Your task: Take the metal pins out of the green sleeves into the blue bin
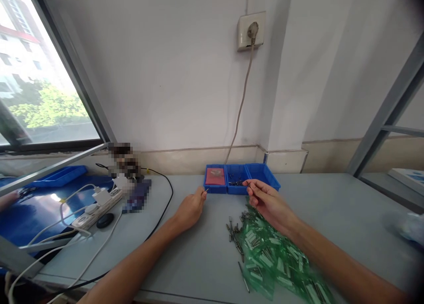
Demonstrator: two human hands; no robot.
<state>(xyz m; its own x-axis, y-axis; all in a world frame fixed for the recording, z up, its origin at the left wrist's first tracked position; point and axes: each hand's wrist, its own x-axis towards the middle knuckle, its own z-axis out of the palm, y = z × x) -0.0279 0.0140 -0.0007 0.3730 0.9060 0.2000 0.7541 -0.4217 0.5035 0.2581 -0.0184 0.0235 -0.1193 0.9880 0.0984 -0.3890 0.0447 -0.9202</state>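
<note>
My left hand [191,208] is closed in a pinch near the front of the left blue bin [215,189]. A small thin metal piece [207,190] sticks out from its fingertips. My right hand [266,201] is pinched too, its fingertips at the front edge of the middle blue bin [236,190]; whatever they hold is too small to make out. Small dark metal parts [235,182] lie in that bin. Under my right forearm spreads a green plastic bag [265,251] with many metal pins in it. Loose metal pins [236,240] lie along its left side.
A red flat packet [215,176] sits in the left bin; a third blue bin [263,173] adjoins on the right. To the left are a white power strip [96,210], cables, a black round object [105,221] and a pixelated area. Another person's hand [9,200] shows at far left.
</note>
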